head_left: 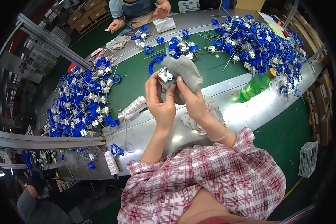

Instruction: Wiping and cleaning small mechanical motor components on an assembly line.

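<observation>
My left hand (160, 106) pinches a small thermostat (165, 76) between thumb and fingers, its white face and short metal shaft turned up. A blue coil (153, 67) shows just beyond it; whether the two are joined is hidden. My right hand (193, 103) grips a soft grey lump (184, 71), smooth like putty or a folded rag, close against the thermostat's right side. Both hands are raised over the near edge of the green work surface (128, 87). Beneath my right forearm lies a crumpled, stained cloth (198, 121).
Heaps of blue-coiled thermostats (80, 100) lie at left, with a larger pile (254, 44) at far right. A green bottle (254, 87) lies tilted on the metal edge at right. Patterned white packs (134, 107) rest near left. Across the table, a co-worker's hands (161, 10) are visible.
</observation>
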### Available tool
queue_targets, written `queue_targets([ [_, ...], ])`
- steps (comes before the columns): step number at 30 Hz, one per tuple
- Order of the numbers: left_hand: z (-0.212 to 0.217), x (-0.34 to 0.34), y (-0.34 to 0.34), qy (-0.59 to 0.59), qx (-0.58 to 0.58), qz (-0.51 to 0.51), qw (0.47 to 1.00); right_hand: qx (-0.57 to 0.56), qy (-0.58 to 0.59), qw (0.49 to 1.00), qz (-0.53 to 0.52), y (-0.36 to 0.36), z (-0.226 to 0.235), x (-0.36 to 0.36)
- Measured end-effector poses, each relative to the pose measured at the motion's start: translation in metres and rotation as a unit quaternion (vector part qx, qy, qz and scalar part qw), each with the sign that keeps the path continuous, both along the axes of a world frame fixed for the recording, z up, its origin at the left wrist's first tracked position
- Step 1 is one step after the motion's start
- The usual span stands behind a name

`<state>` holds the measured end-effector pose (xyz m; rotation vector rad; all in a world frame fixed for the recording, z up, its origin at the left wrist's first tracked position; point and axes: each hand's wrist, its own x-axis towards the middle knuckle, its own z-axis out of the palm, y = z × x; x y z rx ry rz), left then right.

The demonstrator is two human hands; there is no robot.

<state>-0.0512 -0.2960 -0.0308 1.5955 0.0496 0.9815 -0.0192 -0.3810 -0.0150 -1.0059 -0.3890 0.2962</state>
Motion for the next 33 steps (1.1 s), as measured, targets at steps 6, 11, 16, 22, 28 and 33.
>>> queue_targets([
  [6,0.003,0.006,0.018,0.017,-0.076,-0.002,0.997,-0.026,-0.044,0.998,-0.022,0.004,-0.007,-0.014],
  [11,0.003,0.005,0.005,-0.005,0.012,0.016,1.000,0.003,-0.038,0.999,-0.029,0.002,-0.002,-0.005],
  [16,0.010,0.013,0.037,0.035,-0.107,-0.056,0.992,-0.024,-0.050,0.998,0.005,-0.017,-0.001,-0.022],
  [22,0.041,0.001,0.058,0.123,-0.033,-0.123,0.984,0.050,0.051,0.982,-0.174,-0.102,0.021,0.015],
  [28,0.068,-0.017,0.052,0.194,-0.043,-0.256,0.946,-0.209,-0.266,0.907,-0.250,-0.097,0.039,0.029],
  [33,0.071,-0.018,0.043,0.214,-0.067,-0.320,0.920,-0.378,-0.670,0.624,-0.136,-0.069,0.025,0.035],
])
